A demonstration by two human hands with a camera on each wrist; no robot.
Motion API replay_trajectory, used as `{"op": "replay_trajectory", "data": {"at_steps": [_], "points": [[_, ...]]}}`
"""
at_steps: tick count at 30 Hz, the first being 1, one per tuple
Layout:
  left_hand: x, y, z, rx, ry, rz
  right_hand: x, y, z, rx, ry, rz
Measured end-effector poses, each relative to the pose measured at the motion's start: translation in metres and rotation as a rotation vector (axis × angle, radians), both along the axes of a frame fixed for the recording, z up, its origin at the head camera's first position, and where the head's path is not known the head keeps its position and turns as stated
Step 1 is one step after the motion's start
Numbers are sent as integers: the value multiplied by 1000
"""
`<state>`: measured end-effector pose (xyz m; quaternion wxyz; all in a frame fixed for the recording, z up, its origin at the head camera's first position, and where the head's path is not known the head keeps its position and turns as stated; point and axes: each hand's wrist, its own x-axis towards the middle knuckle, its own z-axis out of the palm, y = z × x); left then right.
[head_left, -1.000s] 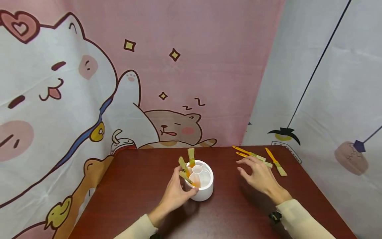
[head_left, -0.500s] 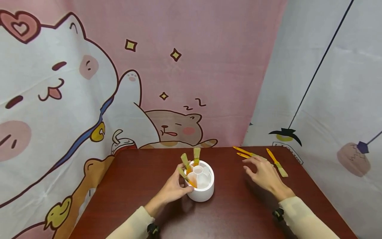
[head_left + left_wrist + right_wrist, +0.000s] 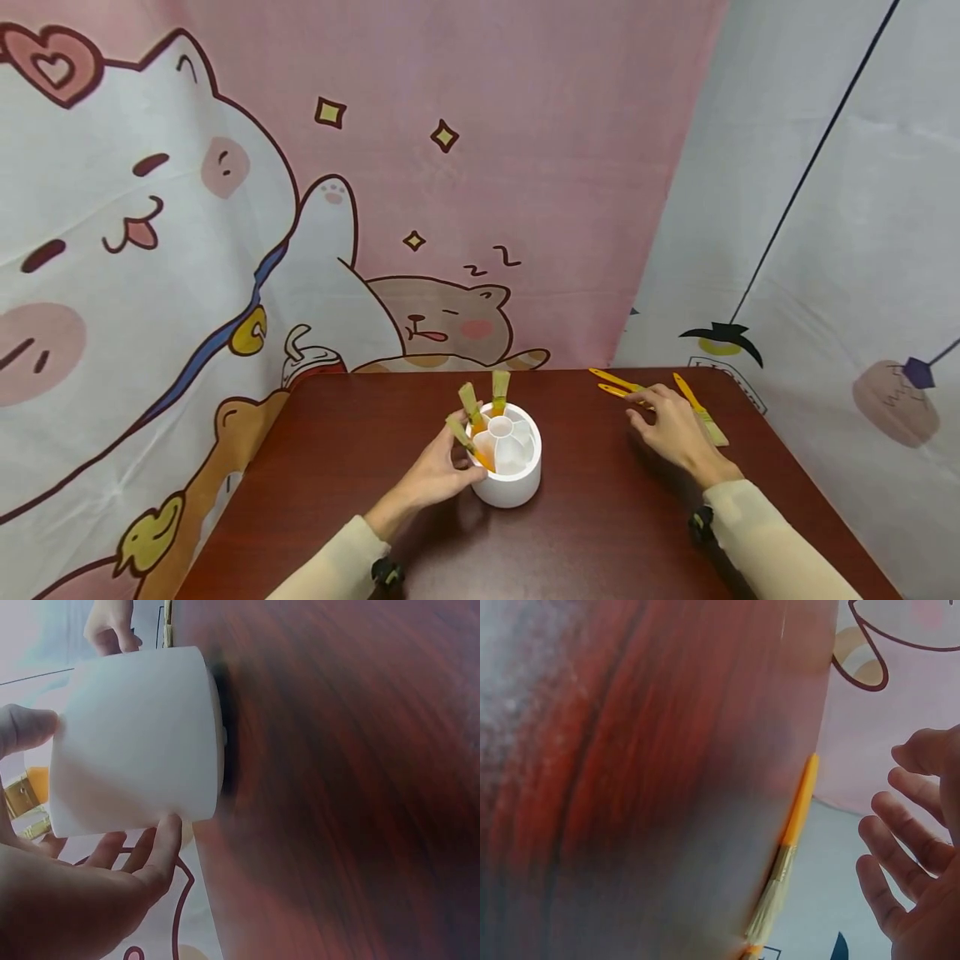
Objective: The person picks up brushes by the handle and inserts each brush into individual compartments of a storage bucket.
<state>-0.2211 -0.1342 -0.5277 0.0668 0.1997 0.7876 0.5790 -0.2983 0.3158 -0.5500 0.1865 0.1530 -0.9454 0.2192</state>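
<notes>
A white round holder with several compartments (image 3: pixel 517 493) stands on the table. My left hand (image 3: pixel 437 477) grips its left side, the thumb at the near rim; in the left wrist view, fingers (image 3: pixel 166 840) lie against its smooth wall (image 3: pixel 135 750). Three flat paintbrushes, bristles up, stand in the left compartments, one being the back brush (image 3: pixel 500 390). Over the right part of the table is my right hand (image 3: pixel 672 429), partly covering the brushes lying there. In the right wrist view its fingers (image 3: pixel 892 840) are spread and loosely bent, apart from an orange-handled brush (image 3: pixel 799 806).
Two brushes lie close together at the back, among them the far brush (image 3: pixel 611 377). A separate brush (image 3: pixel 711 423) lies right of my right hand. The dark red table (image 3: pixel 352 433) ends at a printed cloth backdrop (image 3: pixel 562 208).
My right hand has moved slightly right and lower over the lying brushes. My left hand stays on the holder, whose standing brushes have shifted a little to the right at the back.
</notes>
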Motion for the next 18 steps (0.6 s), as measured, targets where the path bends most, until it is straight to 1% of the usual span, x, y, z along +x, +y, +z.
{"op": "replay_trajectory", "data": {"at_steps": [3, 5, 8, 11, 13, 15, 18], "points": [[4, 2, 0, -2, 13, 42, -4, 0, -1, -2, -16, -13], [8, 5, 0, -6, 21, 92, -6, 0, -1, 2, -18, -19], [15, 9, -1, -18, 35, 200, -9, 0, -3, 17, -8, -30], [24, 15, -1, -56, 57, 310, -13, 2, -6, 34, 2, -49], [31, 20, -1, -75, 70, 364, -16, 3, -7, 40, 4, -59], [35, 25, -1, -85, 82, 400, -18, 4, -9, 40, -4, -67], [40, 30, -2, -94, 97, 433, -23, 5, -9, 42, -22, -70]]}}
